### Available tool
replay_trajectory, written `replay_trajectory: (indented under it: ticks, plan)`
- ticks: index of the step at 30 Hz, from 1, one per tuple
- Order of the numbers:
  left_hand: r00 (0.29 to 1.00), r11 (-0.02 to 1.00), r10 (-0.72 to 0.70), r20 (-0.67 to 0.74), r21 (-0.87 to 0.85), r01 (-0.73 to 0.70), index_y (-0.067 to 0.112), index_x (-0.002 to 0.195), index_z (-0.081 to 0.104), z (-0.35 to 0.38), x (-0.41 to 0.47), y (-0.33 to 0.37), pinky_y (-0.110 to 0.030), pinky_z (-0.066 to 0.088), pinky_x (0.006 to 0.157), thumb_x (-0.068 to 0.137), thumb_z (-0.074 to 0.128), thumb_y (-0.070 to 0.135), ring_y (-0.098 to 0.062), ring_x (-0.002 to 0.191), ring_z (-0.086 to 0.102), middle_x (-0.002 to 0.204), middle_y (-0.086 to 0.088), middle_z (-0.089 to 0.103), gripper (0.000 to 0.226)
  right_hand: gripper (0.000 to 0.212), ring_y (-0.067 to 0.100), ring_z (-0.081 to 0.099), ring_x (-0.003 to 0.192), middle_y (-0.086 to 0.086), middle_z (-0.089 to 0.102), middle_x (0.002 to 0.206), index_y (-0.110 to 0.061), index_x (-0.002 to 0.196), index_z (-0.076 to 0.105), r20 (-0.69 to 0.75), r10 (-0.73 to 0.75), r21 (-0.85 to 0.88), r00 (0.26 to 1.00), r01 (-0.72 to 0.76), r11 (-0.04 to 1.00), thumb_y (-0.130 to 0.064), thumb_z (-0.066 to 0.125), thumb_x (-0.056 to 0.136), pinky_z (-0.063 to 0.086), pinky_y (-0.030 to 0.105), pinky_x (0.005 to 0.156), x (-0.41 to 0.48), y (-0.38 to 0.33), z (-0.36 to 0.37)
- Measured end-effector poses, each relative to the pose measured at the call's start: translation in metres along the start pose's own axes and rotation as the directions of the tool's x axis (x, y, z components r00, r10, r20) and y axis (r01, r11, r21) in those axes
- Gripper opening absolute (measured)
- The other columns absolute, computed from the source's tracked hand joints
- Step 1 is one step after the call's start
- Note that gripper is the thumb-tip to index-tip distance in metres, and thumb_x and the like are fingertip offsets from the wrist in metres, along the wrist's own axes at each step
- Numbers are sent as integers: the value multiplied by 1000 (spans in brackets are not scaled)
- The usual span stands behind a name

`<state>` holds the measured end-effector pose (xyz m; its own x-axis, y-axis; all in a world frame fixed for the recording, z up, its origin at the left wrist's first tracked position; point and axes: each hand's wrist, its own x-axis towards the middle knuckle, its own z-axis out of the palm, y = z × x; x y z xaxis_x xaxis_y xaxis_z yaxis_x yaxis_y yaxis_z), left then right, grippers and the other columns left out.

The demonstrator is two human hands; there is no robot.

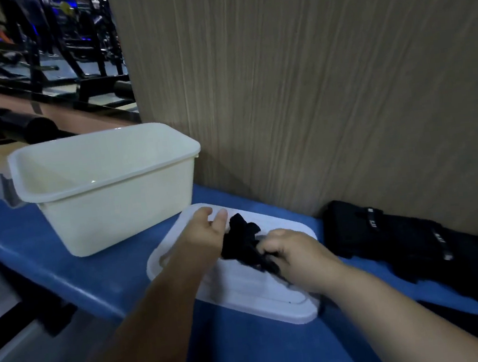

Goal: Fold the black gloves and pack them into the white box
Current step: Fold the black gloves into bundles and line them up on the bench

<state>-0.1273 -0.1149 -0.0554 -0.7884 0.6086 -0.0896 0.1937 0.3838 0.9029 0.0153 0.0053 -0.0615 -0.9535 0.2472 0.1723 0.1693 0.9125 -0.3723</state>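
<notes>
Right hand grip: fingers curled, clamped on the near end of a black glove. Left hand is against the glove's left edge with thumb up and fingers loosely extended. The palm hides the contact, so I cannot tell whether that grip is pinching or only touching.

The glove is bunched and crumpled, not flat. It sits between the two hands over the far half of a white lid, and its fingers stick up toward the far edge.

The lid lies flat on the blue worktop, angled, with its far corner just beside the white box.

Around it:
- Pile of black gloves to the right on the worktop, against the wood-grain panel. Small white markings show on some. The pile is near the lid's right edge but apart from it.
- Another black piece is at the lower right, partly behind the right forearm. It is too dark to identify.
- The panel stands directly behind the lid and the pile and closes off that side.
- Gym machines are at the far left, beyond the worktop.

Containers:
- The box stands upright to the left of the hands, open top facing up, with a grey latch on its left end. The visible interior is bare white wall and floor.
- Only the one glove is over the lid.
</notes>
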Motion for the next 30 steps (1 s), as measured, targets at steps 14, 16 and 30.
replay_trajectory:
  ticks: [14, 16, 30]
  plan:
    - [779, 858, 246, 576, 245, -451, 33, 137, 45, 96, -90, 33, -9, 40, 67, 91, 57, 22, 1, 74, 56, 79, 14, 61, 49, 41, 2, 49, 107, -18, 58, 113, -34, 114, 69, 32, 282, -209, 959, -269, 940, -6, 48, 92, 33, 7, 84, -192, 33, -44]
    - [743, 836, 225, 631, 266, -479, 35, 141, 39, 108, -102, 35, -15, 44, 74, 92, 57, 30, -1, 78, 58, 81, 14, 60, 52, 42, 1, 51, 104, -19, 57, 110, -35, 111, 70, -21, 322, -227, 947, -318, 920, -5, 49, 91, 33, 6, 81, -212, 40, -47]
    - [725, 875, 271, 633, 151, -459, 32, 106, 47, 159, -146, 39, -19, 45, 75, 90, 59, 42, -4, 83, 59, 99, 12, 59, 22, 41, -9, 35, 120, -23, 39, 134, -21, 128, 61, -91, 459, -112, 884, -467, 877, -2, 44, 96, 14, -11, 87, -266, 76, -74]
